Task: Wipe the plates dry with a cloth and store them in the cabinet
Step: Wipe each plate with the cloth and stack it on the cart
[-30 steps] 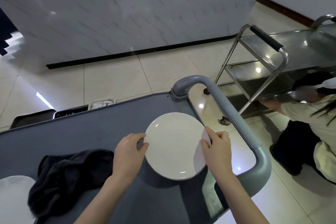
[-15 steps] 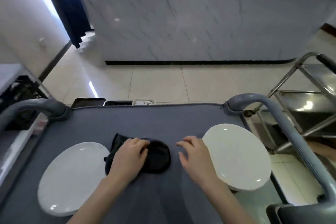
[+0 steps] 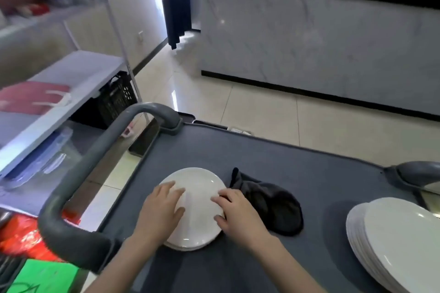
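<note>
Half a second ago the left hand (image 3: 164,209) lay on the cloth and the right hand (image 3: 238,215) hovered by the other plates; both have since come onto the small stack of plates (image 3: 197,228). The left hand lies flat on the stack's top plate, fingers straight and spread. The right hand sits at the stack's right rim with fingers and thumb bent over the edge; whether it truly grips cannot be told. The dark cloth (image 3: 276,209) lies crumpled just right of the stack, in neither hand. A taller second stack (image 3: 392,240) stands well right of it on the same grey cart (image 3: 285,162), whose handle (image 3: 95,157) arches to the stack's left. The small stack sits near the cart's left edge, so lifting it by possibly damp rims could let a plate slip over the side.
</note>
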Available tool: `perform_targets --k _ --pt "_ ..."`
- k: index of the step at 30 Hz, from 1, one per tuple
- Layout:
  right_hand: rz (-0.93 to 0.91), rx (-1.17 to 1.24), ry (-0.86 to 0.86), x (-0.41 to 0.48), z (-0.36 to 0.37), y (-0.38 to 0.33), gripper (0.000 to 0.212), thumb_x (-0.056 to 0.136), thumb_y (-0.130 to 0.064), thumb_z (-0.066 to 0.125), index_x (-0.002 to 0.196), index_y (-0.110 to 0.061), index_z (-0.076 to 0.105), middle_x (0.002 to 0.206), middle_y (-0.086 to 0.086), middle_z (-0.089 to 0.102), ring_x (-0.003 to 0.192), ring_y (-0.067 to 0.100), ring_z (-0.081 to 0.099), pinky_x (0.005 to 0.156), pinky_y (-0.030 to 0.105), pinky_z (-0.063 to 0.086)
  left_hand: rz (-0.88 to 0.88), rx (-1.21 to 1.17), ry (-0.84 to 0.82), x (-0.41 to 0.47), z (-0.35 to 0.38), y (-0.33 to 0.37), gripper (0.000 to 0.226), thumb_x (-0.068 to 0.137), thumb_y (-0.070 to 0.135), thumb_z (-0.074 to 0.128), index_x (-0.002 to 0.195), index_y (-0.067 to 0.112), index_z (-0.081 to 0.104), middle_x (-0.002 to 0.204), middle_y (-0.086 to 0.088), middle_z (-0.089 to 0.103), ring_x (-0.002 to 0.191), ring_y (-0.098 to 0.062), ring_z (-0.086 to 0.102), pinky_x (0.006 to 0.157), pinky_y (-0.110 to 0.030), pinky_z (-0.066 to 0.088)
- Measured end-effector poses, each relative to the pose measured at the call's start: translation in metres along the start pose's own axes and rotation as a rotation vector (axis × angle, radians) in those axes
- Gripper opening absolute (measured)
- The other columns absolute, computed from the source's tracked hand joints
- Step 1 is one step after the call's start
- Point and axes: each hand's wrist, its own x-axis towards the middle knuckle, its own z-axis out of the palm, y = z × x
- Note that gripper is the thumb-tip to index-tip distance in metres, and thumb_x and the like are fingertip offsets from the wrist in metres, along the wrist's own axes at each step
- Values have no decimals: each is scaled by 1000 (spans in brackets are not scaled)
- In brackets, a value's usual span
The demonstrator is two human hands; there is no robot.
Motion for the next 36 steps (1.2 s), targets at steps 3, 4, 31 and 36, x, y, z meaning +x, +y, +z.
perform_targets --k 3,4,31,36 --pt "9 -19 -42 17 12 -14 49 92 -30 53 140 -22 43 146 -3 37 135 16 31 109 26 31 -53 -3 -46 -3 1 -23 56 92 38 59 144 26 42 155 -4 31 141 -24 27 111 -34 31" --pt "38 -30 -44 21 16 -16 49 93 -31 52 140 -22 42 147 -3 36 134 17 32 107 27 33 -61 -15 -59 -3 1 -28 57 93 39 58 145 26 40 155 -3 29 141 -23 25 111 -32 31" --pt "402 581 241 14 8 -2 40 81 -7 69 105 -38 65 114 -14 56 110 2 52 86 15 39 -406 -881 -69 -3 -5 -52 41 70 8 72 96 40 67 95 11 69 80 -3 64 60 -11 47" --pt "377 784 283 5 -11 4 43 85 -3 63 111 -37 67 126 -16 54 118 -2 49 96 22 42 -408 -1232 -125 -4 -11 -43 48 69 16 74 109 42 69 108 3 70 91 -12 69 71 -25 56"
